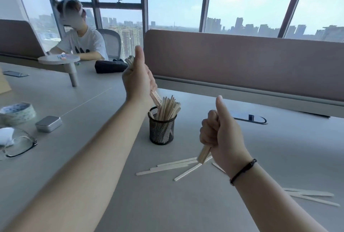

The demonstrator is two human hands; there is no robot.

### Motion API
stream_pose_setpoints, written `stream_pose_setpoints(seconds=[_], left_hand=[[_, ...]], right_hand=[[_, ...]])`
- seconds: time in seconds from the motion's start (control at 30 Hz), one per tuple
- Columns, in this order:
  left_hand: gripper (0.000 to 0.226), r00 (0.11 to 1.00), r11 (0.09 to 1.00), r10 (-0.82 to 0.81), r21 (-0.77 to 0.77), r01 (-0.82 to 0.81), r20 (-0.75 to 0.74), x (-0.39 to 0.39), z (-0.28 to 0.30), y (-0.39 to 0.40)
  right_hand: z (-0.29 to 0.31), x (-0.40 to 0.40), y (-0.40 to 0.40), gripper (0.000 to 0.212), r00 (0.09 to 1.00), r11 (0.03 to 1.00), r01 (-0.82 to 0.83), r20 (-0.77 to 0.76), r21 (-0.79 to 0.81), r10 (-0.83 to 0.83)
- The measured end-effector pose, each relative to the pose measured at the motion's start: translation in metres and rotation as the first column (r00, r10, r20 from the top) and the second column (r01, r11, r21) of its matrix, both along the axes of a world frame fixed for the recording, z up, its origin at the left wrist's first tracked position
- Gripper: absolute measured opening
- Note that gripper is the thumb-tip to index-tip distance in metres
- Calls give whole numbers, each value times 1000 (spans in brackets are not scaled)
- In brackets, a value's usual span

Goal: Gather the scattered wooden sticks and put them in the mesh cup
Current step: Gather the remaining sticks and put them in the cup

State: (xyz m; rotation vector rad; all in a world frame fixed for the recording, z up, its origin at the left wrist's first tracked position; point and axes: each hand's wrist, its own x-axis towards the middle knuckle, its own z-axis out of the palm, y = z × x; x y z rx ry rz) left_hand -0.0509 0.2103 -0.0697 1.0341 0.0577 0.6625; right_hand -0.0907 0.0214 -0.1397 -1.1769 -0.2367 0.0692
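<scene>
Head view. The mesh cup [161, 128] stood upright on the table [279, 148] and served as the reference point for all positions below. It already held a dense cluster of wooden sticks [168, 107], their tops fanned above the rim.

The left hand [137, 80] was raised above and just left of the cup, its grip curled round a bundle of sticks [156, 97], thumb up. The bundle's lower end sat directly over the cup's rim, touching or nearly touching the sticks inside; which of the two could not be told.

The right hand [219, 131] was to the right of the cup and nearer the camera, its grip clenched round a smaller bundle [203, 154] whose lower end pointed down at the table. A dark bracelet [243, 171] circled that wrist.

Loose sticks [167, 167] lay flat on the table in front of the cup, and a further few [312, 195] lay well to the right of it.

Judgement: the step in hand was depositing the left bundle. The next move calls for lowering and releasing it into the cup's crowded opening without tipping the cup, then bringing the right bundle across. Gathering was incomplete.

Left of the cup lay a metal tin [48, 123], a tape roll [17, 112] and spectacles [20, 147].
</scene>
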Motion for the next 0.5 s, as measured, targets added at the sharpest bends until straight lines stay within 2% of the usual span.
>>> stream_pose_setpoints(seconds=[0.3, 0.37, 0.5], left_hand=[[66, 976, 961, -78, 245, 128, -204, 40, -32, 8], [62, 968, 926, -38, 355, 128, -249, 44, -35, 11], [37, 964, 883, 2, 453, 122, -264, 42, -35, 20]], right_hand=[[4, 17, 21, 56, 994, 994, -49, -93, 102, 58], [11, 24, 31, 52, 995, 993, -54, -82, 102, 62], [36, 36, 56, 45, 997, 991, -77, -10, 113, 79]])
